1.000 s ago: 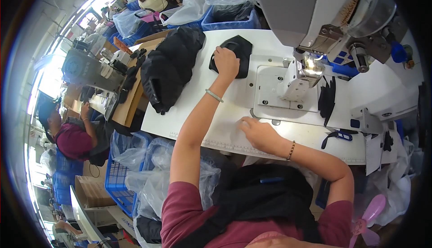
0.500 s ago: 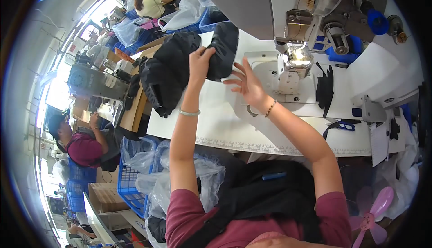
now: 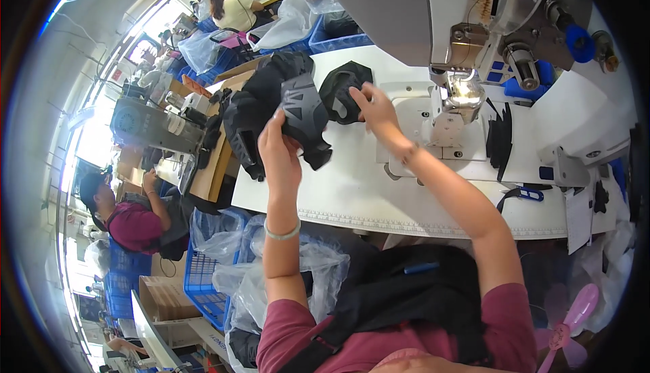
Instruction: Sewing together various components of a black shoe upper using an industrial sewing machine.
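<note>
My left hand is closed on a black fabric piece with a dark grey angular pattern, held up in front of a heap of black pieces. That black heap lies at the left end of the white sewing table. My right hand has its thumb and fingers closed on the edge of a second black fabric piece, which shows a curved opening. Its other fingers are partly hidden and slightly blurred. The sewing machine's lit needle area is to the right of my right hand.
Black strips and a blue-handled thread snipper lie right of the needle. A ruler strip runs along the front edge. Blue crates with clear plastic bags stand at lower left. A pink fan is at lower right. Two co-workers sit at left.
My left hand has moved down and left, now with the patterned piece. My right hand went from open and spread to closed on the other black piece, a little further up.
</note>
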Motion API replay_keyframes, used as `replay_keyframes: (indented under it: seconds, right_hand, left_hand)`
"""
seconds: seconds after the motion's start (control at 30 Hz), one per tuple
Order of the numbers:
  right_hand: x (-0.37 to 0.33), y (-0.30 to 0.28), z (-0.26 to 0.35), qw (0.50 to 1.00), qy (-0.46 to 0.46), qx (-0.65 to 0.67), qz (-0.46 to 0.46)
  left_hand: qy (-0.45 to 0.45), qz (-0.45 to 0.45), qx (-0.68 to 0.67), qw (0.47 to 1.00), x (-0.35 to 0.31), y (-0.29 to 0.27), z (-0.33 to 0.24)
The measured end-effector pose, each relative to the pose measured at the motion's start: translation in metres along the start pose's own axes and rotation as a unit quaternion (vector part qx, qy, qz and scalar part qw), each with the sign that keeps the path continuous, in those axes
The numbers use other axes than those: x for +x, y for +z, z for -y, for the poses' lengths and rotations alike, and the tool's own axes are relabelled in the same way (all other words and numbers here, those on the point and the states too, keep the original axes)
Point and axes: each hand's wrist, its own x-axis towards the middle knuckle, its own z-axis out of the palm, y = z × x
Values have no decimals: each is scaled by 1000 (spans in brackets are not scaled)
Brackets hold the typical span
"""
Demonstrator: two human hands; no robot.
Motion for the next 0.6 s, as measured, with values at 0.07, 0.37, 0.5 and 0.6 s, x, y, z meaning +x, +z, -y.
replay_keyframes:
  seconds: [0.07, 0.37, 0.5, 0.6]
  right_hand:
    - [-53, -15, 23, 888, 199, 367, 191]
    - [-144, -82, 54, 963, 84, 242, 79]
    - [-138, -105, 60, 984, 9, 174, -26]
    - [-126, -117, 64, 986, -31, 134, -97]
  left_hand:
    - [-87, 48, -131, 986, -15, -2, 3]
    - [-107, 294, 135, 940, -48, 81, 7]
    - [0, 317, 200, 927, -47, 120, 23]
    - [63, 255, 191, 946, -40, 150, 43]
